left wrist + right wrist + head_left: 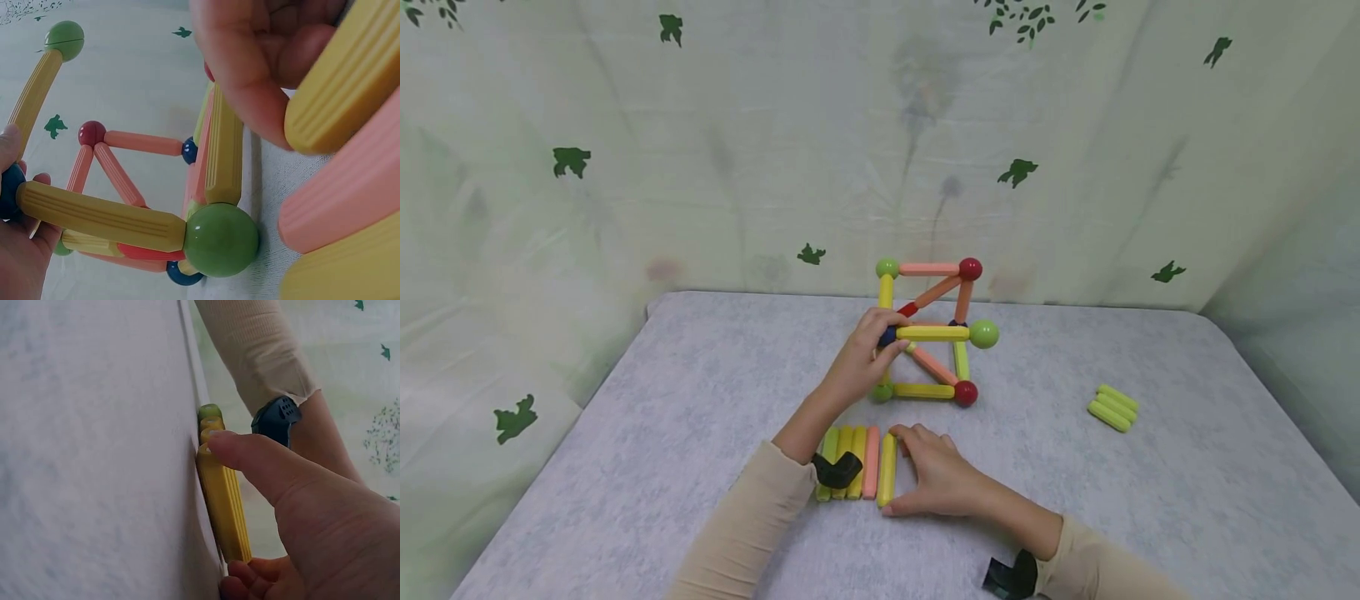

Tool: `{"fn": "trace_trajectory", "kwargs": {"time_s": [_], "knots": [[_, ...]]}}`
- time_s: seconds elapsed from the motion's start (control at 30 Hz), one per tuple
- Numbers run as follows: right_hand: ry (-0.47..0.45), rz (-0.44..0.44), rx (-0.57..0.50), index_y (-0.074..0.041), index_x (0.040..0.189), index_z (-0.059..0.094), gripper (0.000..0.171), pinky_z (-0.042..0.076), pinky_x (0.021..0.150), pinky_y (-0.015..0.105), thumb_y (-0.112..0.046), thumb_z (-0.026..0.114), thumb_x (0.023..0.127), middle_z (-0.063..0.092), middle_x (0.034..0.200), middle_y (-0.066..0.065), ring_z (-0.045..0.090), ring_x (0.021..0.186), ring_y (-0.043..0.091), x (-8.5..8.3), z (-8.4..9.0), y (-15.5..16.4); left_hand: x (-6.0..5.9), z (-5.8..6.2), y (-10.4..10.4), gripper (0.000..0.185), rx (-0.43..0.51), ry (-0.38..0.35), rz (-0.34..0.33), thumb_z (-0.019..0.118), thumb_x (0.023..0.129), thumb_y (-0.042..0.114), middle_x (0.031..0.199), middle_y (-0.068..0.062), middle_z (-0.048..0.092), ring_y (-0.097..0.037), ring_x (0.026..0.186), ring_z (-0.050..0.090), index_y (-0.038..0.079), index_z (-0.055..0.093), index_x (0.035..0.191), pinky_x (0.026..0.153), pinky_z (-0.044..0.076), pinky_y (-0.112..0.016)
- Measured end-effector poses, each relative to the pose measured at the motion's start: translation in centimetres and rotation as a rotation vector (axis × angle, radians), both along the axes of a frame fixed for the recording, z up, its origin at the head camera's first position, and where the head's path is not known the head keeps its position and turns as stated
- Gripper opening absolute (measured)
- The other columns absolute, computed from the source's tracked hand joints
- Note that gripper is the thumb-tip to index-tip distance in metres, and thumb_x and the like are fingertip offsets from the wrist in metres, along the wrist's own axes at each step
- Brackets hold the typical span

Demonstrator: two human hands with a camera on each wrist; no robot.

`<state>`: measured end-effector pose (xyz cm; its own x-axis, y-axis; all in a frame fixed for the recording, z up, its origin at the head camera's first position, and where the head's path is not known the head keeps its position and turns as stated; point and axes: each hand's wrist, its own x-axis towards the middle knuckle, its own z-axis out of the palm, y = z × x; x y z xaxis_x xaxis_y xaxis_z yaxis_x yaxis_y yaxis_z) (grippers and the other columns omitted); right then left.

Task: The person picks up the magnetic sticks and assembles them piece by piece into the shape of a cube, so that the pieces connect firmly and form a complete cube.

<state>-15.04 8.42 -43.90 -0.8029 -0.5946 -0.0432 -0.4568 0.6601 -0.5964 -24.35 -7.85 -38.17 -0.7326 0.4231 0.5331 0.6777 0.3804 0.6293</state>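
A frame of coloured rods and balls stands mid-table on the grey cloth. My left hand grips the dark blue ball at one corner, where a yellow rod runs out to a green ball. The left wrist view shows that hand, blue ball, rod and green ball close up. My right hand pinches a loose yellow rod lying at the right end of a row, thumb and fingers on the rod.
A row of yellow, lime and pink rods lies flat under my left forearm. A few lime rods lie apart at the right. A leaf-printed curtain closes off the back and sides of the table.
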Motion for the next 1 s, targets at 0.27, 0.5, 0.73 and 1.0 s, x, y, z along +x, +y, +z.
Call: {"fn": "trace_trajectory", "kwargs": {"time_s": [0.27, 0.5, 0.73, 1.0], "knots": [[-0.149, -0.004, -0.329, -0.012, 0.135, 0.016, 0.087, 0.044, 0.073, 0.035, -0.023, 0.075, 0.072, 0.060, 0.097, -0.002, 0.054, 0.083, 0.014, -0.6, 2.0, 2.0, -0.1, 0.0, 0.1, 0.023, 0.005, 0.005, -0.006, 0.053, 0.090, 0.013, 0.112, -0.006, 0.046, -0.015, 0.100, 0.045, 0.007, 0.051, 0.112, 0.088, 0.040, -0.032], [-0.344, 0.025, -0.768, -0.017, 0.137, 0.000, 0.094, 0.048, 0.072, 0.031, 0.008, 0.066, 0.075, 0.049, 0.103, 0.029, 0.056, 0.081, 0.025, -1.8, 2.6, 5.1, -0.1, 0.0, 0.0, 0.024, -0.008, -0.005, 0.002, 0.053, 0.090, 0.015, 0.112, -0.006, 0.046, -0.015, 0.099, 0.045, 0.007, 0.051, 0.113, 0.087, 0.041, -0.031], [-0.517, -0.088, -0.899, -0.028, 0.136, 0.001, 0.085, 0.048, 0.066, 0.033, 0.010, 0.055, 0.082, 0.041, 0.103, 0.027, 0.054, 0.082, 0.029, -2.4, 2.4, 6.9, 0.0, 0.0, 0.0, 0.024, -0.005, -0.013, 0.003, 0.054, 0.090, 0.015, 0.111, -0.005, 0.045, -0.015, 0.097, 0.044, 0.007, 0.051, 0.112, 0.083, 0.042, -0.030], [-0.226, -0.281, -0.737, -0.023, 0.132, 0.016, 0.057, 0.046, 0.066, 0.033, -0.017, 0.055, 0.091, 0.054, 0.097, 0.028, 0.054, 0.073, 0.024, -3.3, 2.3, 7.7, 0.0, 0.1, 0.1, 0.024, -0.005, -0.011, -0.010, 0.054, 0.090, 0.014, 0.112, -0.006, 0.045, -0.016, 0.097, 0.044, 0.006, 0.051, 0.112, 0.082, 0.043, -0.030]]}}
